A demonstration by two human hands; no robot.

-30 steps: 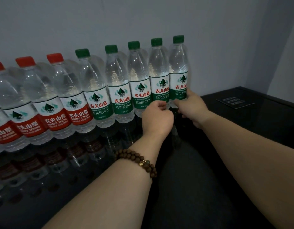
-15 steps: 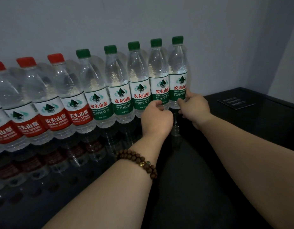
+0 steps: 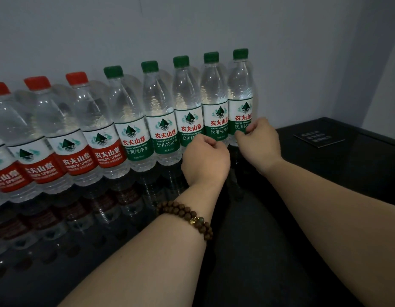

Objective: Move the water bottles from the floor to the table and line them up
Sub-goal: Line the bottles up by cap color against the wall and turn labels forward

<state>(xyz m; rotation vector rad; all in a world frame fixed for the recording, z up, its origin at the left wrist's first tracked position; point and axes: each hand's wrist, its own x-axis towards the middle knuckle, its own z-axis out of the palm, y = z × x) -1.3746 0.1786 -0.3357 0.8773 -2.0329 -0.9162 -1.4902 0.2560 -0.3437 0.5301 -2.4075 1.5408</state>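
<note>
A row of clear water bottles stands upright on the glossy black table (image 3: 325,178) against the wall. Several have green caps and labels, and red-capped ones (image 3: 85,120) continue to the left. My right hand (image 3: 258,142) hovers with curled fingers right in front of the rightmost green bottle (image 3: 240,89), fingertips touching its label. My left hand (image 3: 205,158) is a loose fist in front of the lower parts of the second bottle from the right (image 3: 213,94) and its left neighbour. Neither hand wraps a bottle.
A grey wall runs close behind the row and turns a corner at the right. A small dark card (image 3: 319,137) lies on the table's far right. A beaded bracelet (image 3: 187,216) is on my left wrist. The floor is out of view.
Both hands have let go of the two rightmost bottles and drawn back slightly toward me. The bottles stay upright in the row.
</note>
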